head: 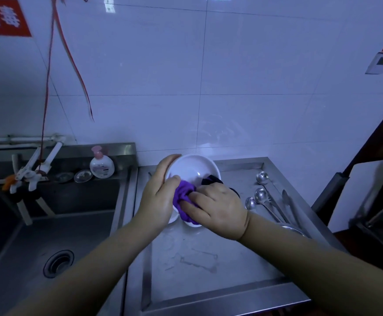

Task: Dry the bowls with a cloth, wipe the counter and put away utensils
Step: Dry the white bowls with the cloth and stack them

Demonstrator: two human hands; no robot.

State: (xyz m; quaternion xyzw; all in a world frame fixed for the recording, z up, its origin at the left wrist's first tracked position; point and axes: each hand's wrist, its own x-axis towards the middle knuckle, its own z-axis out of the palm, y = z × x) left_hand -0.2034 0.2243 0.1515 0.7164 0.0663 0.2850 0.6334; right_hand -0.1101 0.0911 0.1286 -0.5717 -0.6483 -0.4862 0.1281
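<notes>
My left hand (160,190) grips the left rim of a white bowl (192,168), tilting it up above the steel counter (208,258). My right hand (217,206) clutches a bunched purple cloth (182,195) and presses it against the bowl's lower inside. A dark part of the cloth (211,179) sticks out over the bowl's right rim. Beneath the hands, edges of another white bowl (174,217) show on the counter. Several steel ladles and spoons (262,197) lie on the counter to the right.
A deep steel sink (49,236) with a drain lies to the left, with a tap (30,172) and a soap pump bottle (101,165) on its back ledge. A metal bowl rim (294,229) shows by my right forearm. A white board (365,190) leans at the far right.
</notes>
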